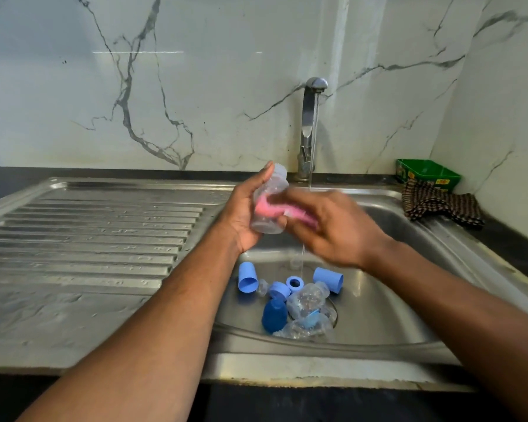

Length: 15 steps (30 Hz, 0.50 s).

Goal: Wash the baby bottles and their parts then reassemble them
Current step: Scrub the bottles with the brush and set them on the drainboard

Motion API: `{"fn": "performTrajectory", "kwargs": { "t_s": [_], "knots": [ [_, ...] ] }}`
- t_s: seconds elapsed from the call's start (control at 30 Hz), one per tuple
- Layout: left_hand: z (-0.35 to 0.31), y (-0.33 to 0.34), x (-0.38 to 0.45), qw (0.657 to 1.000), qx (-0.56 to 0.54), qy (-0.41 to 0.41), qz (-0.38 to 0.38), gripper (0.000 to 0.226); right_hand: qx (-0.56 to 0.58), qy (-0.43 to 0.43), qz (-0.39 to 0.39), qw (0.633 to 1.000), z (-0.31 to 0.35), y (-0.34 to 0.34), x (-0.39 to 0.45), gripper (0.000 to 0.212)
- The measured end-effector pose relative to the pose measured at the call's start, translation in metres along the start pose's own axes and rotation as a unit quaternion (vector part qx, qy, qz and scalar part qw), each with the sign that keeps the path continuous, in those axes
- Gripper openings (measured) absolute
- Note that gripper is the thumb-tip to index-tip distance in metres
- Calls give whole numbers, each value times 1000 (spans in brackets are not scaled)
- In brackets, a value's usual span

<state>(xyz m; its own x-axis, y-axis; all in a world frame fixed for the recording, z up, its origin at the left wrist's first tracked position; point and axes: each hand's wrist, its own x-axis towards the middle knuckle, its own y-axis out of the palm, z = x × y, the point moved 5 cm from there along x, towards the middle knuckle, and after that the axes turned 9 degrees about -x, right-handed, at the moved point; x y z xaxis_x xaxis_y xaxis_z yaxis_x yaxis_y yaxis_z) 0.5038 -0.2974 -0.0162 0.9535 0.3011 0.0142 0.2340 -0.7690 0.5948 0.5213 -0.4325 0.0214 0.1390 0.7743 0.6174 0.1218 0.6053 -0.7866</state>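
**Scrubbing a bottle over the sink**

We see the steel sink [409, 300] with its ribbed drainboard [89, 239], water running from the tap [310, 123]. Above the basin our left hand [244, 214] grips a clear baby bottle [270, 190], fingers curled round it. Our right hand [333, 229], blurred, holds a pink sponge [265, 208] against the bottle. Below lie more bottles [307, 300] and blue caps [247, 277].

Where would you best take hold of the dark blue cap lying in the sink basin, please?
Probably pinch the dark blue cap across its rounded sides from above: its dome top is exposed, with its left side free, while clear bottles crowd its right.
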Motion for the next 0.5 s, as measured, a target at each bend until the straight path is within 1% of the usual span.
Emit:
{"fn": "performTrajectory", "kwargs": {
  "t_s": [0.03,0.07,0.1,0.13,0.2,0.23,0.27,0.33,0.4,0.43,0.47,0.5],
  "knots": [
    [2,-1,-2,1000,5,-14,-3,35,-2,-30,39,999,11,5,-3,32],
    [4,-4,-3,999,7,-32,-12,37,-20,-51,61,997,19,10,-4,33],
    [6,-5,-5,999,8,-49,-19,40,-45,-58,58,996,20,10,-1,35],
    [8,-5,-5,998,6,-60,-22,42,-67,-38,34,996,16,7,5,37],
    [12,1,-6,998,-2,-62,-29,37,-87,47,-8,995,-7,0,18,41],
    [13,4,-6,997,-3,-65,-28,32,-79,82,-13,993,-16,-1,21,41],
    [14,5,-5,997,-4,-69,-30,29,-66,94,-1,993,-19,2,22,42],
    [15,1,-1,996,0,-79,-40,34,-71,54,56,994,-8,8,15,42],
    [14,-5,2,995,-1,-86,-51,42,-102,8,86,991,6,5,3,39],
    [13,-5,3,996,-23,-76,-48,44,-115,10,74,991,5,1,1,38],
    [11,-1,4,996,-54,-61,-38,44,-121,38,51,991,-2,-5,1,37],
    [8,2,6,995,-85,-39,-35,45,-115,85,22,989,-12,-9,4,37]
  ]
}}
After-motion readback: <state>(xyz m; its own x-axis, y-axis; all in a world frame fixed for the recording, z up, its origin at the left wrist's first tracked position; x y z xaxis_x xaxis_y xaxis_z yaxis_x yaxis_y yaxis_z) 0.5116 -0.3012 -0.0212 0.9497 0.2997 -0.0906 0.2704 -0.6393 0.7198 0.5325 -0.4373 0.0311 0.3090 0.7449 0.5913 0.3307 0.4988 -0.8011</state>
